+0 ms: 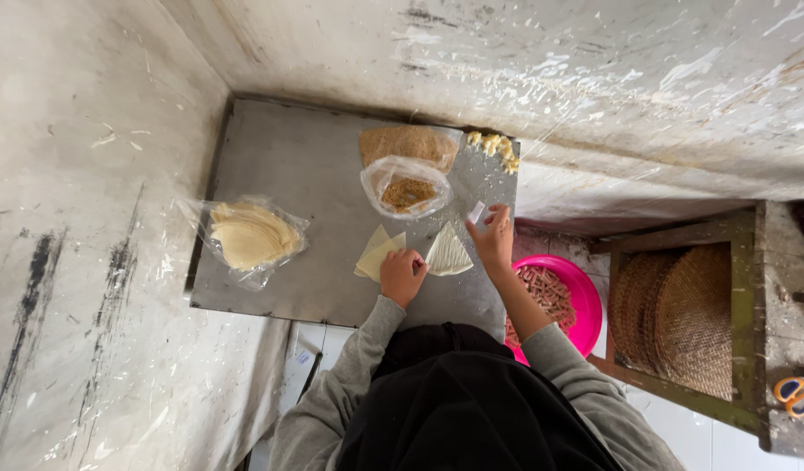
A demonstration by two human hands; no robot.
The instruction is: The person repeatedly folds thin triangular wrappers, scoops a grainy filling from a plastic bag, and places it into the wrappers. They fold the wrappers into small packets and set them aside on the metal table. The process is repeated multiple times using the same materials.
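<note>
Grip: left hand (402, 276) was curled into a loose fist, knuckles pressed down on the near corner of a folded pastry triangle (448, 253); whether anything sat inside the fist could not be told. Right hand (493, 237) was spread partly wide, fingertips (483, 228) resting at the far right edge of the same triangle, nothing clasped in it. Item held: the pale, thin triangle lay flat on the grey metal table (289, 174), directly between the two hands, just right of the left fist and just left of the right palm; its long axis ran from the left fist up and away toward the right fingertips, apex pointing away from the person. Both hands touched it; the left sat nearer its base, the right nearer its tip. Adjacent: two more pale pastry sheets (378, 253) fanned out just left of the left fist, touching or almost touching it. Beyond the hands: an open clear bag of brown crumbly filling (407, 192), with a second filled bag behind it. Well left of the left hand: a plastic-wrapped stack of round wrappers (250, 235). Below and right of the right forearm: a pink bowl (585, 301) holding finished pieces
</note>
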